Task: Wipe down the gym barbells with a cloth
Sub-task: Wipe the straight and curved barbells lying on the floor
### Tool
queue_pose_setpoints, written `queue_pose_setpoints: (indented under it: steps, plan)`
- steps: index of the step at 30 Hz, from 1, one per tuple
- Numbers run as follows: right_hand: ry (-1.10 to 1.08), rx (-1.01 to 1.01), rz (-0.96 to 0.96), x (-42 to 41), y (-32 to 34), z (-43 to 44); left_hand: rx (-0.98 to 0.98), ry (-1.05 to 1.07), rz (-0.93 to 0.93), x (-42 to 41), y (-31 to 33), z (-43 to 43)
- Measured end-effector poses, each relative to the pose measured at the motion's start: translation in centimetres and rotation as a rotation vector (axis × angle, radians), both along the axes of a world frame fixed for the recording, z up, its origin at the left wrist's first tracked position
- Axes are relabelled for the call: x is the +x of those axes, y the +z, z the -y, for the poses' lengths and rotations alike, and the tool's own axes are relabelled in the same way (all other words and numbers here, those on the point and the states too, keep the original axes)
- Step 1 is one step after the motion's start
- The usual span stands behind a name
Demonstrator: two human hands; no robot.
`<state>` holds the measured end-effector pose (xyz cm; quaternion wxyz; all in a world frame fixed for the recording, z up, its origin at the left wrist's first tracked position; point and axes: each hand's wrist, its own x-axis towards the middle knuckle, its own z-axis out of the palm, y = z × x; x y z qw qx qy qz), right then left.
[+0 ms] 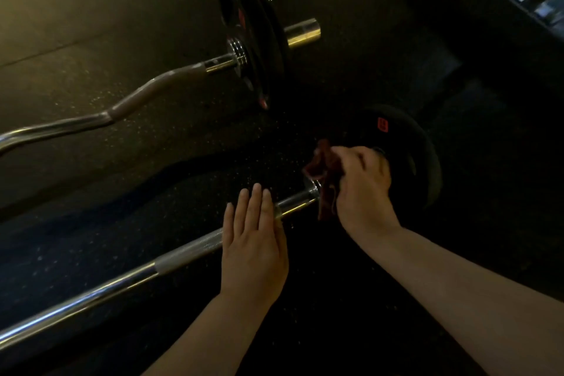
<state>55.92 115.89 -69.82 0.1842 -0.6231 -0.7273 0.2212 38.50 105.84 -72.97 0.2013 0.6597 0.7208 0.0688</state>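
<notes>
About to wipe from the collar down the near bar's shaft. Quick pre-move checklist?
1. Grip: right hand holds dark red cloth: ok.
2. Start point: cloth sits at the collar of the straight chrome barbell, beside its black weight plate: ok.
3. Shaft free for the wipe: not ok, left hand lies flat over it, fingers straight.
4. Left hand pressing the bar steady: cannot tell.
5. Whether the curved grey curl bar behind is already wiped: cannot tell.
</notes>
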Motion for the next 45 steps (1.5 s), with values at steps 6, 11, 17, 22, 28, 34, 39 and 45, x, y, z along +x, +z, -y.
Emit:
queue_pose_setpoints:
  steps: [6, 11, 17, 22, 28, 34, 39, 45]
  plan:
    - [0.379, 0.012, 0.276, 3.3, 0.4, -2.4, -0.032, -0.050, 0.005, 0.8, 0.7, -1.0]
    - [0.183, -0.091, 0.072, 1.9, 0.4, -2.1, -0.041, -0.051, -0.020, 0.8, 0.5, -1.1]
    - [0.330, -0.023, 0.111, 3.7, -0.9, 1.3, -0.032, -0.037, -0.013, 1.3, 0.4, -1.5]
    - [0.179, -0.151, 0.003, 2.8, 0.8, -2.7, -0.017, -0.069, 0.044, 1.6, 0.4, -1.6]
    - [0.168, -0.011, 0.062, 4.3, -1.7, -0.3, -0.059, -0.099, 0.041, 1.9, 0.9, -1.9]
    - [0.163, -0.111, 0.039, 4.6, -0.5, -1.0, -0.019, -0.140, 0.040, 1.6, 0.3, -1.3]
    - [0.059, -0.144, -0.023, 3.0, 0.8, -2.3, 0.000, -0.083, 0.064, 2.4, 0.5, -0.9]
    - [0.185, -0.009, 0.142, 5.2, -2.3, 1.4, 0.012, -0.147, 0.038, 1.6, 0.2, -0.6]
